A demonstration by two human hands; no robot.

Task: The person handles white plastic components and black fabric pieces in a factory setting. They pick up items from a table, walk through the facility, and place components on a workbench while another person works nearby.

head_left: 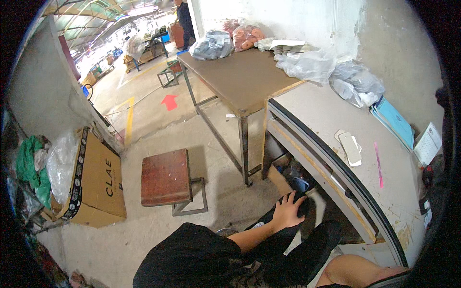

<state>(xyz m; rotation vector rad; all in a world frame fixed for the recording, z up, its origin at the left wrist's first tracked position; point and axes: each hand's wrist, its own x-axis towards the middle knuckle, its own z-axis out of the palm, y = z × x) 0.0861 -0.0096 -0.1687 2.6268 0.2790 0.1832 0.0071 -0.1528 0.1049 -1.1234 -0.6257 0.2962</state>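
Observation:
My left hand (289, 211) lies on my knee in black trousers (319, 240), its fingers spread and nothing held. Part of my bent right arm (353, 270) shows at the lower right, beside the desk's front edge; the right hand itself is out of the picture. Beyond my knee, under the desk, a cardboard box (279, 180) contains dark and blue items I cannot make out. On the grey desk top (312, 108) lie pale, rounded flat cutouts (351, 150) and a thin pink strip (378, 164).
A reddish-topped stool (165, 177) stands left of me, near a large carton (103, 185) of plastic and green bags. A brown table (240, 72) adjoins the desk, with filled plastic bags (212, 45) along its back. Blue folders (394, 122) and a calendar (427, 144) stand at right. Another person (185, 21) is far off.

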